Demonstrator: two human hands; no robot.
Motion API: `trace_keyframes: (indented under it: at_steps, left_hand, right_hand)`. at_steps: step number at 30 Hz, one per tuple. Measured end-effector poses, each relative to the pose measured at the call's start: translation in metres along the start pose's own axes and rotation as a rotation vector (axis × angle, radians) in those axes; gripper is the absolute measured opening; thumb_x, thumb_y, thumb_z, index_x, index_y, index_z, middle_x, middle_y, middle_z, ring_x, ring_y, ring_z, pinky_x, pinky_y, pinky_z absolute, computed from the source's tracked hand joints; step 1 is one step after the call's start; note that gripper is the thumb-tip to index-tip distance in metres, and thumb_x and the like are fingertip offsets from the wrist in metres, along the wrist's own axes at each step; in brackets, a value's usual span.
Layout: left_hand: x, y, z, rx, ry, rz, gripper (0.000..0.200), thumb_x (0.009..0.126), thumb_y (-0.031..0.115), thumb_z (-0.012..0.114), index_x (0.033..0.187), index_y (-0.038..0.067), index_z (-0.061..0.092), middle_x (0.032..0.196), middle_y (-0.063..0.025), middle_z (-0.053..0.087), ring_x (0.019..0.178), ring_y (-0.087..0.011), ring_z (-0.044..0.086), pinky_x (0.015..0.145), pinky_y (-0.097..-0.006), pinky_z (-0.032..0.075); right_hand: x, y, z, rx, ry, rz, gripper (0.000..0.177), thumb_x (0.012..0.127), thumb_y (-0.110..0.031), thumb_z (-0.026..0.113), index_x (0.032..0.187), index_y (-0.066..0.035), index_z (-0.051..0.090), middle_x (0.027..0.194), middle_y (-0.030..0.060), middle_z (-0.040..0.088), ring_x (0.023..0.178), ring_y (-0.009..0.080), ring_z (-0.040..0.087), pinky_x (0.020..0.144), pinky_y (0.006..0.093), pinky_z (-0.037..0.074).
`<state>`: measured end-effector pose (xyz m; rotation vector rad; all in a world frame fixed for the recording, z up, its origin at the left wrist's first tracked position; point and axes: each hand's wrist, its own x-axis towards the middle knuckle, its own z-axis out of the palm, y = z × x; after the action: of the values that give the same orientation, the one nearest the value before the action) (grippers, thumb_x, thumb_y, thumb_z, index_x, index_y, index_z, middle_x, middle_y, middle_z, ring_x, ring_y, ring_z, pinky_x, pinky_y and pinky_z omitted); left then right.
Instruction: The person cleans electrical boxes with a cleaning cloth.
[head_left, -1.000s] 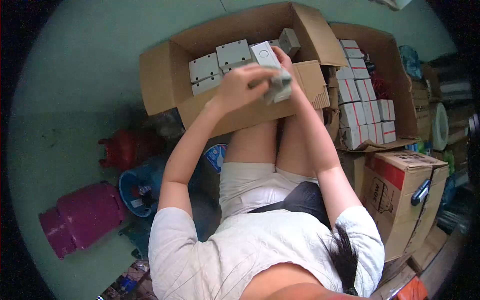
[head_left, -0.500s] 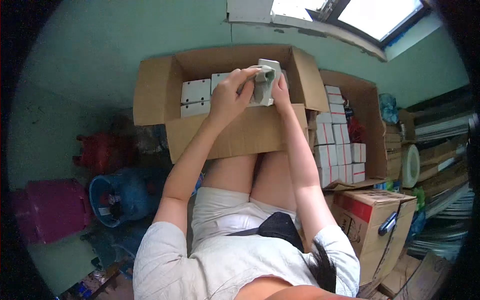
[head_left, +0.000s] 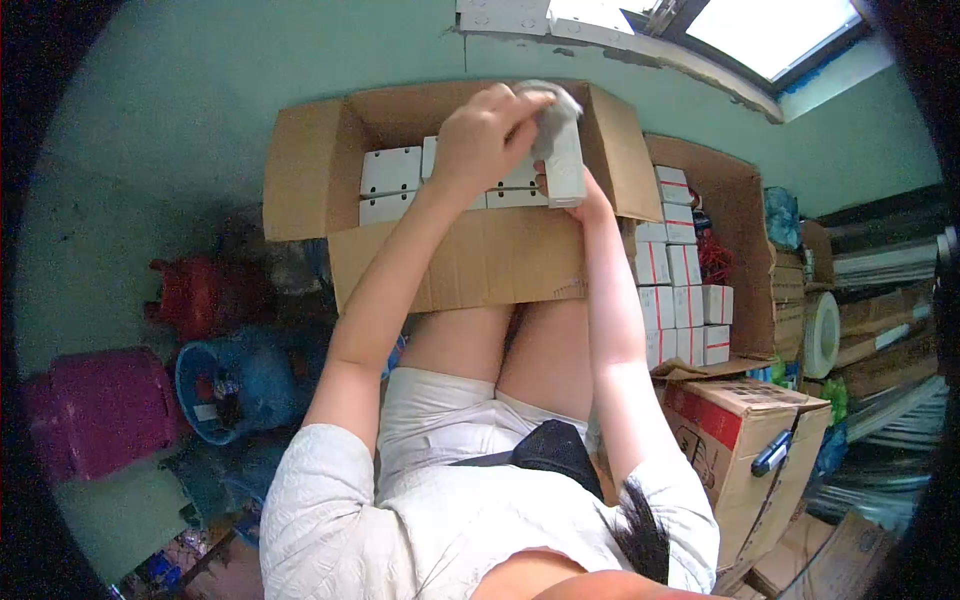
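My right hand grips a white box near its lower end, holding it up over the open carton. Pinched in my left hand is a greyish cloth, draped over the upper end of that box. Part of the cloth lies behind my fingers. Inside the carton, white boxes with dark round holes stand in rows, some hidden by my hands and left forearm.
On the right, another carton holds white boxes with red stripes. A closed cardboard box sits in front of it. To the left are blue, red and purple cylinders. A window is above.
The white box has turned, so a long side now shows instead of its hollow opening. Both hands have shifted, and the cloth has moved up to the box's far end.
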<state>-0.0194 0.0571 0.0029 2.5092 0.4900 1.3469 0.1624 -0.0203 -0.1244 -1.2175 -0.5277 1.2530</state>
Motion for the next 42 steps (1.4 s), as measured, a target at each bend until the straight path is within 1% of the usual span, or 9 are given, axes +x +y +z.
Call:
trace_keyframes:
  at_steps: [9, 11, 17, 21, 22, 23, 30, 39, 42]
  left_hand:
    - [-0.019, 0.012, 0.001, -0.063, -0.228, 0.149, 0.038, 0.082, 0.014, 0.065, 0.118, 0.026, 0.064, 0.082, -0.0067, 0.060, 0.072, -0.0279, 0.066, 0.064, -0.0395, 0.056]
    - [-0.009, 0.010, 0.004, -0.053, -0.166, 0.054, 0.037, 0.083, 0.014, 0.064, 0.117, 0.027, 0.064, 0.081, -0.0062, 0.060, 0.072, -0.0273, 0.066, 0.064, -0.0392, 0.056]
    - [-0.036, 0.033, 0.006, -0.152, -0.272, 0.233, 0.034, 0.083, 0.014, 0.065, 0.115, 0.024, 0.065, 0.081, -0.0066, 0.061, 0.070, -0.0275, 0.066, 0.062, -0.0387, 0.056]
    - [-0.013, 0.015, 0.015, -0.050, -0.195, 0.084, 0.034, 0.084, 0.012, 0.062, 0.117, 0.024, 0.065, 0.091, -0.0089, 0.064, 0.076, -0.0318, 0.066, 0.065, -0.0413, 0.055]
    - [-0.007, 0.009, 0.020, -0.027, -0.194, -0.011, 0.036, 0.086, 0.010, 0.060, 0.118, 0.023, 0.064, 0.095, -0.0108, 0.065, 0.078, -0.0343, 0.066, 0.066, -0.0430, 0.055]
    - [-0.006, 0.011, 0.019, -0.046, -0.211, 0.019, 0.036, 0.086, 0.010, 0.060, 0.118, 0.023, 0.064, 0.095, -0.0108, 0.065, 0.078, -0.0343, 0.066, 0.066, -0.0430, 0.055]
    - [-0.034, 0.024, 0.040, 0.038, -0.243, 0.182, 0.044, 0.082, 0.004, 0.060, 0.121, 0.022, 0.064, 0.099, -0.0085, 0.065, 0.082, -0.0308, 0.067, 0.068, -0.0415, 0.056]
    - [-0.043, -0.007, 0.046, 0.210, -0.188, 0.171, 0.046, 0.084, 0.007, 0.063, 0.126, 0.026, 0.064, 0.094, -0.0045, 0.061, 0.076, -0.0253, 0.064, 0.063, -0.0391, 0.054]
    - [-0.069, -0.015, 0.059, 0.312, -0.341, 0.473, 0.050, 0.083, 0.011, 0.065, 0.129, 0.030, 0.061, 0.096, -0.0049, 0.061, 0.075, -0.0237, 0.064, 0.064, -0.0371, 0.054]
  right_hand:
    - [-0.014, -0.001, 0.005, 0.156, -0.084, -0.081, 0.034, 0.094, -0.021, 0.061, 0.125, -0.006, 0.056, 0.115, 0.0053, 0.062, 0.097, 0.0150, 0.063, 0.076, 0.0321, 0.058]
    - [0.025, 0.024, -0.048, 0.330, -0.619, 0.087, 0.034, 0.095, -0.022, 0.059, 0.126, -0.007, 0.055, 0.115, 0.0050, 0.062, 0.095, 0.0144, 0.064, 0.073, 0.0325, 0.058]
    - [-0.028, -0.025, 0.013, -0.047, 0.018, -0.112, 0.039, 0.098, -0.021, 0.055, 0.134, -0.007, 0.051, 0.121, 0.0061, 0.062, 0.102, 0.0167, 0.064, 0.084, 0.0320, 0.056]
    - [-0.005, 0.008, -0.014, 0.202, -0.133, -0.015, 0.028, 0.097, -0.019, 0.055, 0.122, -0.007, 0.060, 0.114, 0.0046, 0.064, 0.096, 0.0156, 0.063, 0.082, 0.0295, 0.055]
    - [0.025, 0.031, -0.048, 0.381, -0.535, 0.017, 0.022, 0.098, -0.021, 0.055, 0.114, -0.008, 0.062, 0.106, 0.0049, 0.064, 0.086, 0.0157, 0.062, 0.073, 0.0276, 0.053]
    - [0.018, 0.028, -0.034, 0.226, -0.169, 0.033, 0.023, 0.098, -0.024, 0.055, 0.112, -0.008, 0.062, 0.100, 0.0062, 0.065, 0.079, 0.0164, 0.062, 0.066, 0.0254, 0.051]
    - [0.046, 0.053, -0.033, 0.395, -0.001, -0.284, 0.029, 0.093, -0.026, 0.062, 0.114, -0.006, 0.061, 0.100, 0.0085, 0.066, 0.085, 0.0211, 0.065, 0.074, 0.0321, 0.055]
    - [0.038, 0.041, -0.009, 0.391, 0.071, 0.025, 0.023, 0.089, -0.023, 0.065, 0.103, -0.006, 0.068, 0.099, 0.0089, 0.069, 0.091, 0.0190, 0.067, 0.081, 0.0376, 0.056]
    - [0.065, 0.076, -0.040, 0.446, -0.226, -0.134, 0.020, 0.090, -0.022, 0.064, 0.104, -0.009, 0.067, 0.098, 0.0068, 0.069, 0.089, 0.0171, 0.066, 0.077, 0.0353, 0.056]
